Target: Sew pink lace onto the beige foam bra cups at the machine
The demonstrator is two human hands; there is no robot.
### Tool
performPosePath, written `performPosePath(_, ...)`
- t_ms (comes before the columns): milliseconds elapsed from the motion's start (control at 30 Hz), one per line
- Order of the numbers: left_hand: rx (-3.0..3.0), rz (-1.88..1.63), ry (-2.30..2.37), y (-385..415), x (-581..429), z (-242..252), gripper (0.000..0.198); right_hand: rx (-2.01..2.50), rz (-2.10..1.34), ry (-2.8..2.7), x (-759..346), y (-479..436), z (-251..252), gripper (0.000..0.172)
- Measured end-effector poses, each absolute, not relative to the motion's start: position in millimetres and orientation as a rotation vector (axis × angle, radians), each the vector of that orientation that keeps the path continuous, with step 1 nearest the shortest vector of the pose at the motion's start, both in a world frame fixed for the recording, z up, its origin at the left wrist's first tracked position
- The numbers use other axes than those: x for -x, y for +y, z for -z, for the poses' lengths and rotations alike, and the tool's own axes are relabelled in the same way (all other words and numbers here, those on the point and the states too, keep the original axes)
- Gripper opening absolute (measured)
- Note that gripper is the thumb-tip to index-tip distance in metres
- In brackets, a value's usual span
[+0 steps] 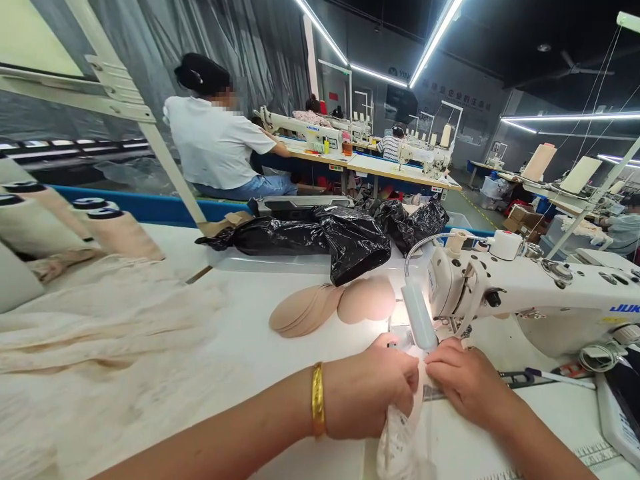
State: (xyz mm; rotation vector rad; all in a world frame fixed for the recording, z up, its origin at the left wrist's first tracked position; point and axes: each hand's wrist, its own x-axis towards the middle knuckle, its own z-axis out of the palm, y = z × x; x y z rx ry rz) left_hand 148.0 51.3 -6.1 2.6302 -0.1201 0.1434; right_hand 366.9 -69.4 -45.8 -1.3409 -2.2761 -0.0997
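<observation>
My left hand [383, 387], with a gold bangle at the wrist, is closed on a pale lace fabric piece [400, 437] that hangs down toward the table's front edge. Close by on the right, my right hand [465, 377] has its fingers pressed together at the fabric's other side, under the sewing machine [500, 283]. A lit lamp [419, 317] on a bendy neck hides the needle area. Beige oval fabric pads [305, 310] lie fanned out beyond my left hand, with a rounder pad [367, 300] beside them.
Black plastic bags [300, 237] lie in a clear tray behind the pads. Lace fabric [100, 353] spreads over the left of the table, near thread cones [120, 230]. A pen [560, 379] lies at right. A person in a white shirt [215, 143] sits beyond.
</observation>
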Motion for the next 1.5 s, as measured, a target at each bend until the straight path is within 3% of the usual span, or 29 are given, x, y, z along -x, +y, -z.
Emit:
performPosePath(533,-2.636,-0.305,-0.124,57,-153,10,0.020,1.526,0.188,-2.252,-374,-62,54,0.030)
performPosePath(900,-2.672,-0.271,-0.138,56,-152,6,0.014,1.301,0.025,-2.365,-368,-74,36,0.030)
performPosePath(1167,-2.715,-0.318,-0.144,61,-152,16,0.014,1.241,0.132,-2.308,-371,-72,41,0.028)
performPosePath(1500,-2.876,-0.382,-0.041,70,-157,15,0.019,1.369,0.190,-2.295,-372,-71,43,0.041)
